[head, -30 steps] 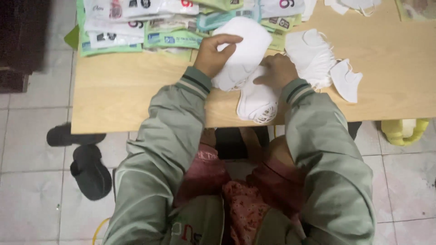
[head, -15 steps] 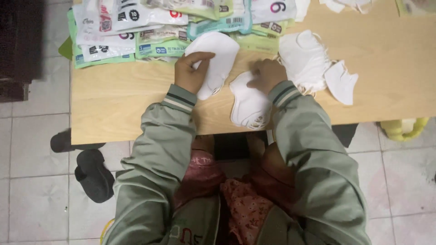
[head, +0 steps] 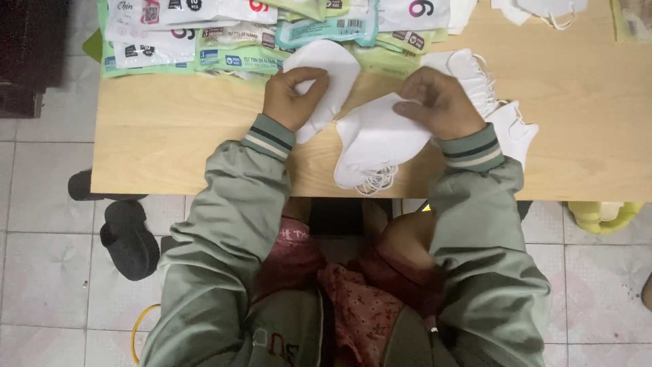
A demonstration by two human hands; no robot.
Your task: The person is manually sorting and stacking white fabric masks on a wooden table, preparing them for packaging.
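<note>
Fingers of the left hand (head: 293,98) curl closed on a white face mask (head: 331,80) lying on the wooden table (head: 176,143); the right hand (head: 438,103) pinches a folded white mask (head: 373,139) nearer the table's front edge. Printed packets (head: 204,37) crowd its far side.

Pale wooden worktop (head: 170,156) in front of me, grey tiled floor (head: 41,272) under it, black slippers (head: 129,238) at my left, dark cabinet (head: 30,54) beyond, dim even light
</note>
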